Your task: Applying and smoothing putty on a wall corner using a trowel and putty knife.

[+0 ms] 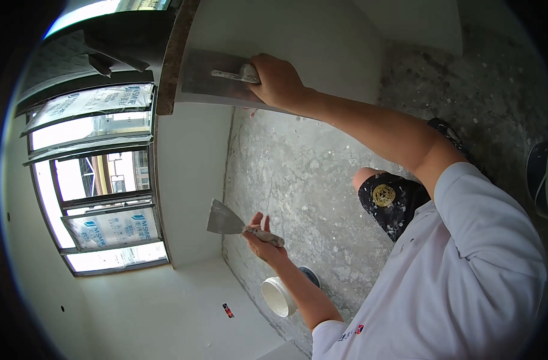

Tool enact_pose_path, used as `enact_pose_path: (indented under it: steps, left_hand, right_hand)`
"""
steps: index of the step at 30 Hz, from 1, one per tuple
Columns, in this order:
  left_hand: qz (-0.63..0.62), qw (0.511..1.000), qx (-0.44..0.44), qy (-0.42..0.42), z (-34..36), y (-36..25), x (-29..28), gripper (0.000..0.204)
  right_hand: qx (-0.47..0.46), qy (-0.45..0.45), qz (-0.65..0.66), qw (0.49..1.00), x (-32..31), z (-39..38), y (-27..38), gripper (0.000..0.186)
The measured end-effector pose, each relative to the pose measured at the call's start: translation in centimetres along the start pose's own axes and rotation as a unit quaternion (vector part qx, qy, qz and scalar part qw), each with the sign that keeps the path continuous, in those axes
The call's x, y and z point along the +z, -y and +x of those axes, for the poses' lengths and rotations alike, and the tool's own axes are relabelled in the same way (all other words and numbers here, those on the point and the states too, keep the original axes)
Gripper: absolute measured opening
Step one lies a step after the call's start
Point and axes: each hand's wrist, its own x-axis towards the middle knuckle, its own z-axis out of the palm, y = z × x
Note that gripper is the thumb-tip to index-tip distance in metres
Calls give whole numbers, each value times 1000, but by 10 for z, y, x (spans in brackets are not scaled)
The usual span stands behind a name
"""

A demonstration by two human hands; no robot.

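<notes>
Plastering in hand. Right hand (278, 81) grips the handle of a steel trowel (211, 78), blade flat against the white wall (190, 156) beside the brown edge strip (172, 60). Left hand (259, 237) curls around a putty knife (226, 222), held clear. Next stroke likely needs even pressure.

Printed labels on a window at the left, and one small sticker on the wall below.
Two pale rectangular sheets with blue markings cover window panes: upper label (100, 99) near the top, lower label (115, 228) near the sill. A tiny red-and-black sticker (228, 310) sits on the white wall.
</notes>
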Motion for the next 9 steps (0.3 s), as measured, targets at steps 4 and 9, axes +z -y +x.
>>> enact_pose_path:
  steps: [4,9]
  left_hand:
    - [-3,999,-41,-7,-20,24,11,46]
    - [-15,997,-71,26,-30,41,12,44]
  right_hand:
    - [-17,10,-53,998,3,23,-3,22]
    - [-41,58,-65,995,8,31,-8,29]
